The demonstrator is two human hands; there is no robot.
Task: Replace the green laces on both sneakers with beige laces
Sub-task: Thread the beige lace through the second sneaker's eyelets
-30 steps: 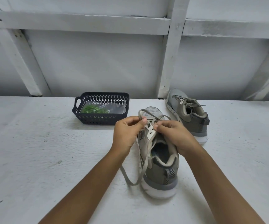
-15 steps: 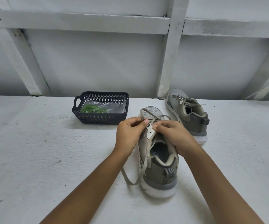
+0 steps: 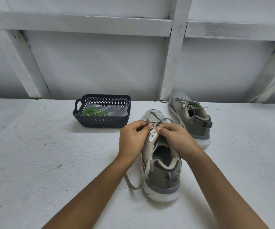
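Left hand (image 3: 133,138) and right hand (image 3: 176,139) pinch the beige lace (image 3: 136,188) with curled fingers over the near sneaker (image 3: 163,177) on the surface (image 3: 42,162). Behind stand the laced far sneaker (image 3: 193,116) and a dark basket (image 3: 100,123) of bagged green laces (image 3: 94,111).

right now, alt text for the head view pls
The left hand and right hand pinch a beige lace at the eyelets of the near sneaker on a white table. Behind it stand a second sneaker laced beige and a dark basket holding bagged green laces.
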